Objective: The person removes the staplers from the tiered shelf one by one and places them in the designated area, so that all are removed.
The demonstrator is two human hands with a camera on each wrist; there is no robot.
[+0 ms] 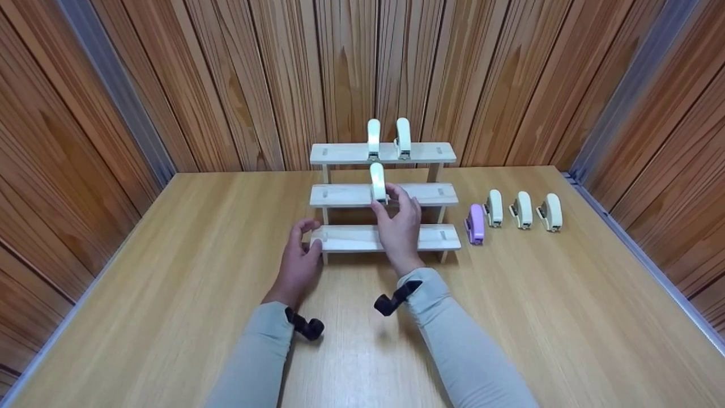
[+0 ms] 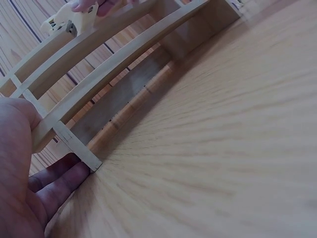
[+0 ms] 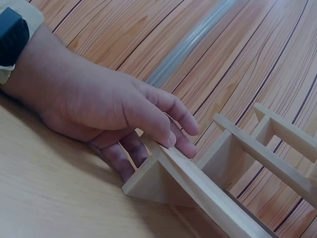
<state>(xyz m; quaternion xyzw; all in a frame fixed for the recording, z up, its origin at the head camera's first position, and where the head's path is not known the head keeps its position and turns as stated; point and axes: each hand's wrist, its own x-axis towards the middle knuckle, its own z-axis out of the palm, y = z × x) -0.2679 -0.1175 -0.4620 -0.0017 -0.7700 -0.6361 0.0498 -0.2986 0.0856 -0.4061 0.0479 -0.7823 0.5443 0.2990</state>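
Note:
A three-tier wooden display stand (image 1: pixel 340 239) stands on the table. My left hand (image 1: pixel 300 258) grips the left end of its lowest shelf; the right wrist view shows the thumb on the plank and fingers (image 3: pixel 119 161) beside the side support. At the middle shelf (image 1: pixel 337 195), my right hand (image 1: pixel 401 229) pinches the lower part of a white stapler (image 1: pixel 377 180), which stands upright there, left of the hand. Behind it, on the top shelf (image 1: pixel 342 152), are two white staplers, one (image 1: pixel 374 137) left of the other (image 1: pixel 402 137).
Right of the stand, a purple stapler (image 1: pixel 476 224) and three white staplers (image 1: pixel 494 208), (image 1: pixel 523 209), (image 1: pixel 551 212) stand in a row on the wooden table (image 1: pixel 566 317). Wood-panelled walls (image 1: pixel 351 68) enclose the table's back and sides.

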